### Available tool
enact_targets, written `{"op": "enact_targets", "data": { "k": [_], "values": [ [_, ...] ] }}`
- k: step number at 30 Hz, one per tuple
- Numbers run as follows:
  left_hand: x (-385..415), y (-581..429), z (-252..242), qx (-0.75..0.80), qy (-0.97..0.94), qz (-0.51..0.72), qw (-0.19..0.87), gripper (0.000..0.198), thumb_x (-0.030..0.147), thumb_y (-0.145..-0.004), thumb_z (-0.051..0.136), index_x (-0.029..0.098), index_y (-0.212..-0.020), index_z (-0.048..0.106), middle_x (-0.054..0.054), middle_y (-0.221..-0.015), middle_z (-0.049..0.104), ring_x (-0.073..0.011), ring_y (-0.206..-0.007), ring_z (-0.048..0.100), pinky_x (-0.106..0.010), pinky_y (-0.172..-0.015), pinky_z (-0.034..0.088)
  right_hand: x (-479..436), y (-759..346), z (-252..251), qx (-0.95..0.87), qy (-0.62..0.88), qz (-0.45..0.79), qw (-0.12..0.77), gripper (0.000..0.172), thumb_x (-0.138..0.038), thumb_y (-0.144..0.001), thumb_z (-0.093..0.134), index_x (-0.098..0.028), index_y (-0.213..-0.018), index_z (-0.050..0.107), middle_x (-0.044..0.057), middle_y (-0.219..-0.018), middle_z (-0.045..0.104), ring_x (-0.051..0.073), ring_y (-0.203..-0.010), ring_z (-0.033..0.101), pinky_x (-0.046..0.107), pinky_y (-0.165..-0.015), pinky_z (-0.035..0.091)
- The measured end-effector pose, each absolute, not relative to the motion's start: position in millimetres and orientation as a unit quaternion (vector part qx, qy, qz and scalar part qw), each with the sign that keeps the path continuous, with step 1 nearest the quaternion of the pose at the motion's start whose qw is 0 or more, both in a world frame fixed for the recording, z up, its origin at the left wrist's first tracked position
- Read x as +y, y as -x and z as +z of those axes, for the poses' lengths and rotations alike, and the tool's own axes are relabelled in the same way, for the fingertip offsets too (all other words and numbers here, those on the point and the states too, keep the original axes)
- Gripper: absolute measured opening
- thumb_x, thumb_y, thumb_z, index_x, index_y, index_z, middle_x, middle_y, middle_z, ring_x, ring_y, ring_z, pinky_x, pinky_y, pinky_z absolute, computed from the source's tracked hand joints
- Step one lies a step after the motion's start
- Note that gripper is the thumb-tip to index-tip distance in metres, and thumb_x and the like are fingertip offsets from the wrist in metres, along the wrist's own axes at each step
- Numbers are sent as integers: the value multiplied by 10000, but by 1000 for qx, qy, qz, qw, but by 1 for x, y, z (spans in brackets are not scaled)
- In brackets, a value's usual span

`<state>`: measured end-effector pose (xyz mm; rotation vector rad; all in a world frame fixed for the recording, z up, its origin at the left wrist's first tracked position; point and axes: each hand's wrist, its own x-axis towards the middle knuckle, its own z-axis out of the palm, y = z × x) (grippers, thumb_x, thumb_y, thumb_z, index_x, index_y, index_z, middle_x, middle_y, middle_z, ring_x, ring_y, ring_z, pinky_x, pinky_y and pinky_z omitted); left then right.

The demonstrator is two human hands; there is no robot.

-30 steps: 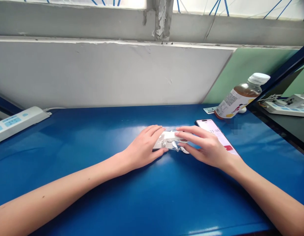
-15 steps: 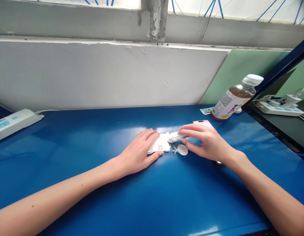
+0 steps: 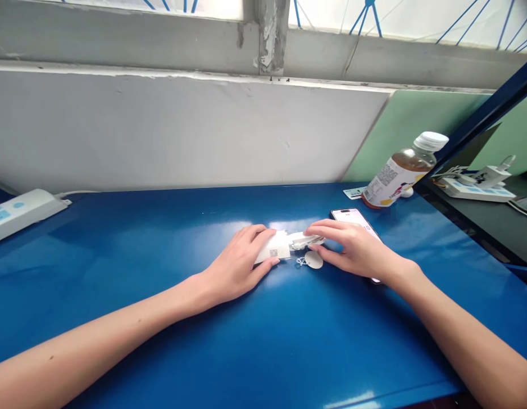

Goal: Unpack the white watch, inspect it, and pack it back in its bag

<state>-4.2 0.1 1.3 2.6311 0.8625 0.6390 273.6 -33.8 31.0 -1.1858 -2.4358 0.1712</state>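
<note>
My left hand (image 3: 235, 264) holds a flat white packet (image 3: 281, 244) with a small printed square code down against the table, its thumb on the near edge and its fingers over the far edge. From the right, my right hand (image 3: 359, 247) pinches a slim white bundle (image 3: 301, 240), which meets the packet's right end. Clear plastic shows around it, but its exact kind cannot be made out. Just below it lies a round whitish tag (image 3: 314, 260) with a small clear or silvery link, close to my right thumb. A phone (image 3: 352, 216) with its screen lit is partly hidden under my right hand.
On the blue table (image 3: 195, 352), a drink bottle (image 3: 397, 173) with a white cap stands at the back right, beside a small card (image 3: 353, 193). A white power strip (image 3: 27, 210) lies at the far left. Another power strip (image 3: 478, 189) with plugs sits beyond the right-hand post.
The slim white bundle has tilted lower and lies flatter against the packet. My right hand has shifted slightly left, showing more of the phone. My left hand keeps its hold.
</note>
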Motion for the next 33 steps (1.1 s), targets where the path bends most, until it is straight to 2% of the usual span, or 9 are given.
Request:
{"op": "enact_targets", "data": {
  "k": [7,21,27,30,33],
  "values": [
    [0,5,0,292,-916,231,150,429,376,-999,514,173,-1376,490,-164,-1328,551,-319,-1228,531,-502,-1022,484,-40,-263,20,-886,410,59,208,329,-205,-966,547,-236,-1289,595,105,-1294,670,259,-1147,658,426,-953,569],
    [0,3,3,289,-919,223,145,424,387,-996,516,161,-1354,519,-171,-1329,560,-323,-1228,528,-502,-1027,477,-43,-256,19,-885,427,75,170,379,-212,-1001,481,-245,-1374,541,142,-1340,628,279,-1153,650,459,-915,589],
    [0,3,2,290,-918,225,146,424,384,-993,522,178,-1364,519,-161,-1327,563,-322,-1241,523,-503,-1033,474,-41,-262,27,-884,432,21,176,287,-235,-975,539,-254,-1241,644,130,-1291,663,297,-1107,669,472,-881,592],
    [0,3,2,291,-918,227,148,428,388,-992,525,183,-1368,516,-161,-1330,565,-322,-1239,524,-508,-1031,475,-40,-264,26,-882,431,42,184,265,-224,-975,544,-266,-1208,664,102,-1185,705,266,-1023,689,435,-845,599],
    [0,4,1,289,-918,227,147,424,390,-995,520,187,-1367,515,-160,-1333,564,-321,-1239,524,-510,-1030,475,-40,-261,21,-881,422,66,204,273,-210,-977,543,-267,-1216,663,99,-1154,707,259,-1022,677,425,-841,596]
  ]
}}
